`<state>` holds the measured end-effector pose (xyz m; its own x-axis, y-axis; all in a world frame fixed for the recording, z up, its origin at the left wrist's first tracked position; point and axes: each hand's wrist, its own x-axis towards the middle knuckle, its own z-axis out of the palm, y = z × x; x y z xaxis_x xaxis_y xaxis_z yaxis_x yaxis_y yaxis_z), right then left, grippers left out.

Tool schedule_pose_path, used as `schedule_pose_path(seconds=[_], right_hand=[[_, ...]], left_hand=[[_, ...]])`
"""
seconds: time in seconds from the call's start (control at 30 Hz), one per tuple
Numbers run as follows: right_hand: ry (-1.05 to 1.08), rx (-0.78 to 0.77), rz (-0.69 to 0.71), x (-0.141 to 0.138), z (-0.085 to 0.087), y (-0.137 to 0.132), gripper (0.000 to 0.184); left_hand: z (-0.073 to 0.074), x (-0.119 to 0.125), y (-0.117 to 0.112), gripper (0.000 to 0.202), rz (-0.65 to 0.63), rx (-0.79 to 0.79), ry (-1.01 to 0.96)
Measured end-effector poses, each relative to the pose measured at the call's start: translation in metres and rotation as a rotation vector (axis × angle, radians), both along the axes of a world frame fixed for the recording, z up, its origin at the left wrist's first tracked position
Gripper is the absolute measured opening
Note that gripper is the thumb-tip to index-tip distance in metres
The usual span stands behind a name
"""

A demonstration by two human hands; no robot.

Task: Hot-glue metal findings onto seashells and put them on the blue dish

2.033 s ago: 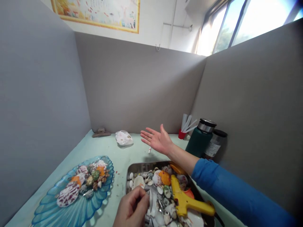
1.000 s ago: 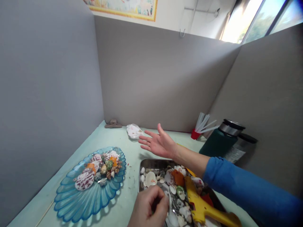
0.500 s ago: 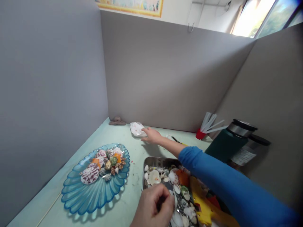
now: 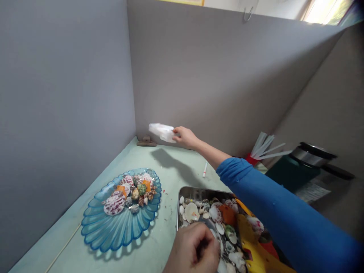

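My right hand (image 4: 186, 137) reaches out at the back of the table, its fingers closed on the edge of a crumpled white bundle (image 4: 162, 132) that looks like tissue or thin plastic. The bundle is raised off the table, and a shadow falls below. My left hand (image 4: 193, 248) is curled over the near left part of a metal tray (image 4: 179, 212). Whatever is inside its fingers, if anything, is hidden. Loose seashells (image 4: 191, 212) of many kinds fill the tray. On the left, a blue shell-shaped plate (image 4: 113, 235) carries a cluster of shells (image 4: 135, 193).
A yellow plastic object (image 4: 250, 246) lies over the tray's right side, partly under my sleeve. Translucent sticks (image 4: 263, 146) stand in a red cup (image 4: 251, 159); a dark green bottle (image 4: 295, 170) is beside them. A brown clip (image 4: 146, 141) sits in the back corner. Grey partitions (image 4: 213, 76) enclose the table.
My right hand has taken hold of the white bundle and lifted it from the table. My left hand keeps its curled shape over the tray. The view has shifted slightly.
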<state>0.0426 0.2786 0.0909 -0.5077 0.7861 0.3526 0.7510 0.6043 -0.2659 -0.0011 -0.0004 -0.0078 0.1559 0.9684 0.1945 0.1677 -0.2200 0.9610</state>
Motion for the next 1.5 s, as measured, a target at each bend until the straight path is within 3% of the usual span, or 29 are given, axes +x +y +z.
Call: schedule_pose_path(seconds=[0.13,0.2,0.37,0.5,0.6,0.7,0.83,0.9,1.03,1.23,1.5], right_hand=[[0.002,0.017,0.019,0.029,-0.014,-0.035,0.035],[-0.012,-0.011,0.051,0.052,-0.014,-0.061,0.029],[-0.056,-0.124,0.122,0.12,-0.013,-0.149,0.018],[0.04,-0.263,0.055,0.164,-0.031,-0.219,0.026],[0.082,-0.269,0.042,0.177,-0.048,-0.256,0.023],[0.153,-0.221,0.073,0.17,-0.057,-0.281,0.021],[0.261,-0.16,0.079,0.138,-0.06,-0.294,0.015],[0.262,-0.127,0.045,0.121,-0.06,-0.293,0.022],[0.361,-0.079,-0.024,0.101,-0.061,-0.283,0.012],[0.523,-0.211,0.019,0.102,-0.064,-0.274,0.03],[0.558,-0.255,0.088,0.108,-0.066,-0.273,0.023]], left_hand=[[0.005,-0.002,-0.002,0.022,-0.031,0.0,0.011],[0.006,-0.003,-0.003,0.022,-0.05,-0.026,0.013],[0.004,-0.003,-0.005,0.024,-0.024,-0.062,-0.052],[0.003,-0.002,-0.008,0.025,-0.056,-0.064,-0.085],[0.004,-0.003,-0.009,0.027,-0.068,-0.07,-0.107],[0.004,-0.003,-0.01,0.028,-0.07,-0.059,-0.121],[0.003,-0.003,-0.008,0.028,-0.081,-0.09,-0.211],[0.003,-0.004,-0.006,0.027,-0.072,-0.122,-0.3],[0.003,-0.007,-0.002,0.027,-0.022,-0.132,-0.385],[0.003,-0.005,0.0,0.031,0.039,-0.191,-0.473],[0.001,0.003,-0.002,0.029,0.118,-0.221,-0.507]])
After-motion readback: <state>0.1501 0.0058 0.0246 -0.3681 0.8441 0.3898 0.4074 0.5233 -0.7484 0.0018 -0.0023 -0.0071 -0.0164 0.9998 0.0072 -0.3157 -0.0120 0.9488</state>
